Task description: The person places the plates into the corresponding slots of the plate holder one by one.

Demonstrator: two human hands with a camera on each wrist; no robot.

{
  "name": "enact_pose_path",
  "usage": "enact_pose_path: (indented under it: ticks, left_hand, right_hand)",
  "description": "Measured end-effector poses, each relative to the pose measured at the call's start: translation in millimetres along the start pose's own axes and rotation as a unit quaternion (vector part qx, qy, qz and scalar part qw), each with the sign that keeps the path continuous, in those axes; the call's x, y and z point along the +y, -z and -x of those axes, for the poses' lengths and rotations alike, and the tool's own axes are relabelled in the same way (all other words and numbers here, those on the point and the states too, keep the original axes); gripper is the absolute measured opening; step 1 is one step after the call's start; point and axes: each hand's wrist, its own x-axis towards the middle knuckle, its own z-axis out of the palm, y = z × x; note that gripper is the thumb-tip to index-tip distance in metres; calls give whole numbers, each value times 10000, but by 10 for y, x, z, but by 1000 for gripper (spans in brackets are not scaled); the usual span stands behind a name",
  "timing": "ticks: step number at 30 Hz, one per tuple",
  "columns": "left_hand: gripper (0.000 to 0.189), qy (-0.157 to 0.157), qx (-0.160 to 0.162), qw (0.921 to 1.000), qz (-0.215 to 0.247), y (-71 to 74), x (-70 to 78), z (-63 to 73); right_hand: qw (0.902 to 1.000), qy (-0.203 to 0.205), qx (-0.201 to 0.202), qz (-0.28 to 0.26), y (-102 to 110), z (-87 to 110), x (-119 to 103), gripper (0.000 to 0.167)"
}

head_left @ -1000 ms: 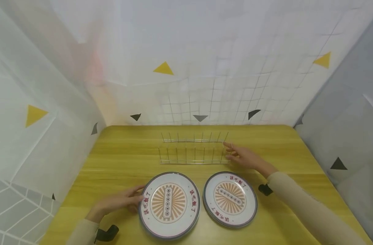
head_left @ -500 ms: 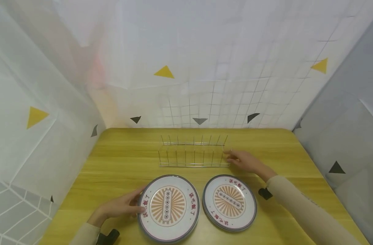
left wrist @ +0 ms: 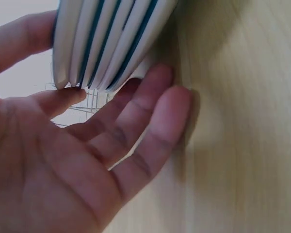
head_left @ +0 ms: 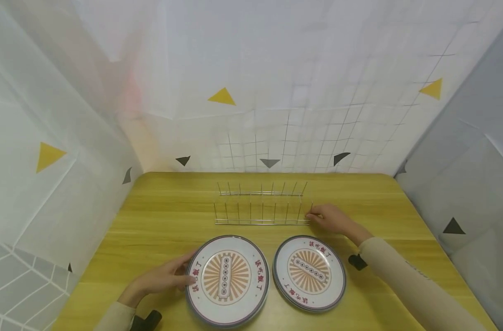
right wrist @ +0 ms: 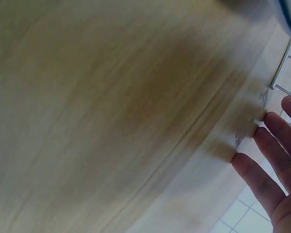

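A stack of white plates (head_left: 227,281) with dark rims and orange sunburst centres lies at the front; the left wrist view shows several plates edge on. My left hand (head_left: 162,278) holds the stack's left rim, thumb over the top plate (left wrist: 63,46), forefinger tip against the edges, other fingers low near the table. Behind the plates stands a silver wire dish rack (head_left: 261,223). At its right end my right hand (head_left: 330,218) grips the wire with its fingertips; the thumb is hidden in the right wrist view, where several fingertips come down at the table.
A second, slightly smaller stack of plates (head_left: 309,273) lies right of the first. The yellow wood-grain table (head_left: 152,220) meets a pale back wall (head_left: 317,92) and side walls of sheeting marked with triangles.
My right hand has drawn its outstretched fingers in to the rack's right end. The left hand stays at the plate rim. The head view has tipped up slightly.
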Motion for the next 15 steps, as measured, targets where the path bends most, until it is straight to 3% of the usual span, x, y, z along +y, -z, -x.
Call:
enact_pose_path:
  ticks: [8,15]
  left_hand:
    - [71,-273,304,9989,-219,13,31,-36]
    - [68,-343,519,9980,96,24,50,-50]
  right_hand:
    - [9998,-63,168,4,-39,5,15,14]
    - [9996,33,268,46,-52,14,12,14]
